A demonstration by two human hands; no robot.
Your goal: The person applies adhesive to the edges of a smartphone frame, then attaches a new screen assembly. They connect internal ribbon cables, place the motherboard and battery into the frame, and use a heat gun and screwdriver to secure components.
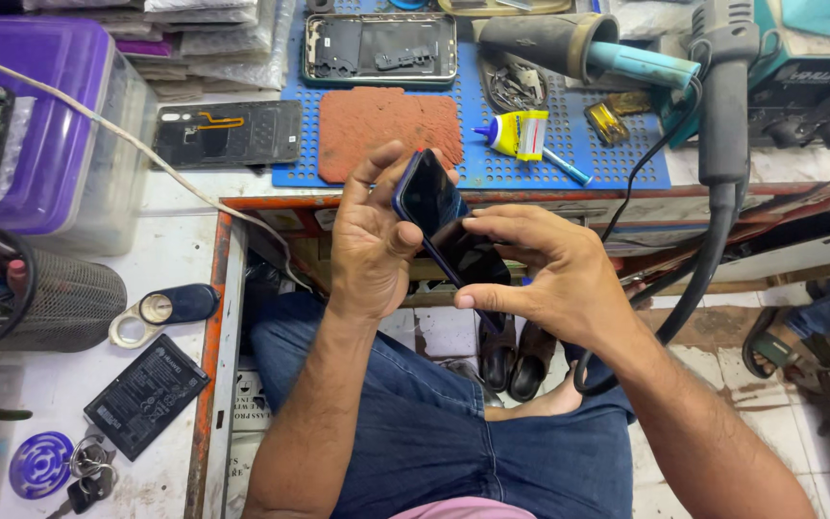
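Behind hands: glue btl (blue mat)

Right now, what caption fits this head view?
Both hands, left hand and right hand, hold a dark phone above a cluttered bench.

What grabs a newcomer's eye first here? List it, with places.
At centre, the left hand and right hand hold a dark phone tilted over the lap. Behind them a blue mat carries a red pad, a glue bottle and an opened phone frame. A battery lies lower left.
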